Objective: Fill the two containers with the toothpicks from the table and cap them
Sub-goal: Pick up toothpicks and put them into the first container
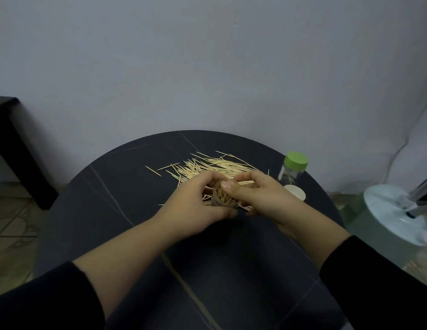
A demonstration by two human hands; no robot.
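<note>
A clear container point(223, 197) packed with toothpicks lies tilted in my left hand point(195, 206), its open mouth toward me. My right hand point(257, 194) is against the mouth, thumb pressed on the toothpick ends; whether its fingers also pinch toothpicks is hidden. Loose toothpicks point(215, 166) are strewn across the dark round table point(126, 201) just beyond my hands. A second clear container with a green cap point(294, 169) stands upright at the right, holding a few toothpicks. A white cap point(295, 192) lies on the table in front of it.
A white round fan base point(396, 210) stands on the floor right of the table. A dark bench point(14, 148) is at the left. The grey wall rises close behind the table's far edge.
</note>
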